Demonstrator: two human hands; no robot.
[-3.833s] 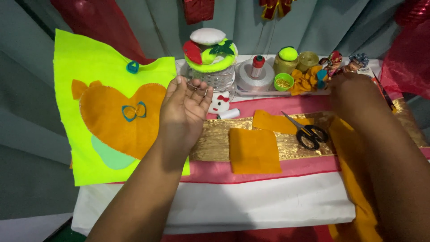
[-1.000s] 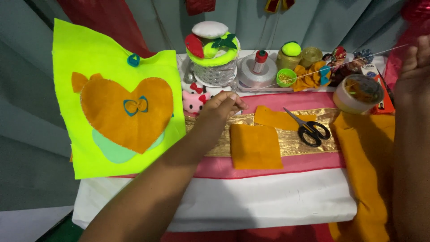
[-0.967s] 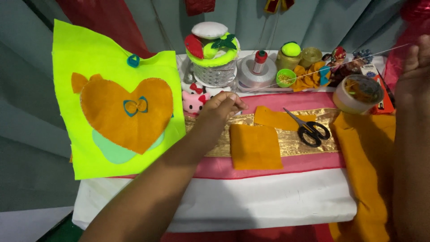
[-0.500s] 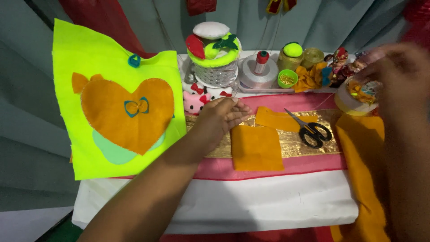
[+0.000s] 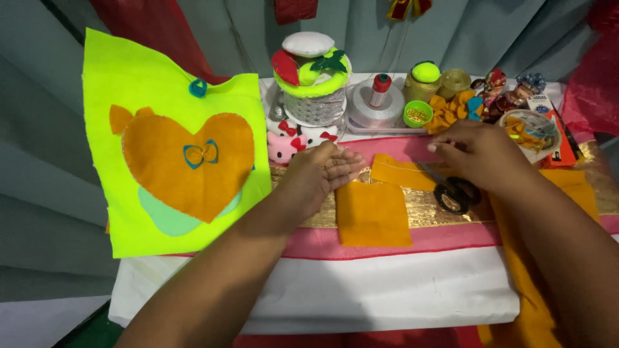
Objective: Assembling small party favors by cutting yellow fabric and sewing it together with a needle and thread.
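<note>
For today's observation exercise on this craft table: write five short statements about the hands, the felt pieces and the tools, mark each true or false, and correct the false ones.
1. The left hand rests at the top left corner of the orange felt square. True.
2. The right hand is over the black scissors. True.
3. The scissors lie on the yellow-green cloth. False: they lie on the gold strip, right of the felt square.
4. The heart on the yellow-green cloth is pink. False: it is orange, with a small blue bow.
5. A spool with a red top stands behind the hands. True.
</note>
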